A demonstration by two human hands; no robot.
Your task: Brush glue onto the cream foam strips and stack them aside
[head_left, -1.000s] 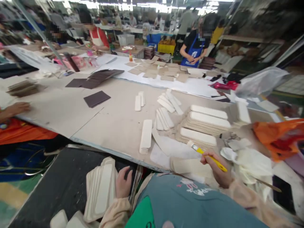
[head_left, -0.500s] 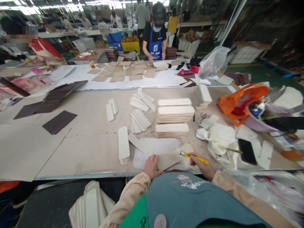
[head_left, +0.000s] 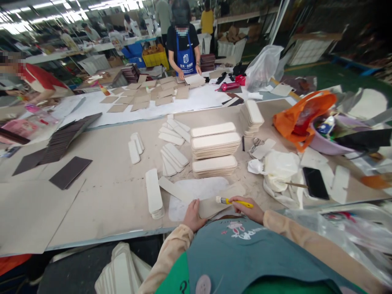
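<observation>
My right hand (head_left: 250,210) is closed around the yellow handle of a paintbrush (head_left: 240,203). The pale bristles are over a grey-beige strip of board (head_left: 210,207) close to my apron; whether they touch it I cannot tell. At the strip's left end, my left hand (head_left: 193,217) grips it, thumb and fingers on its edge. Beneath lies a whitish sheet (head_left: 174,210), with another beige strip (head_left: 174,188) slanting across its left side. Left of that is a small stack of white rounded strips (head_left: 154,192).
Beyond the sheet rise stacks of cream strips (head_left: 214,165), with fanned strips (head_left: 173,159) beside them. To the right are scissors (head_left: 256,143), a white plastic bag (head_left: 281,165), a phone (head_left: 315,183) and a purple basin (head_left: 324,143). A co-worker (head_left: 183,47) stands across the table.
The brush has moved left along the strip with my right hand. My left hand keeps its hold at the strip's end. The whole view has tilted and shifted.
</observation>
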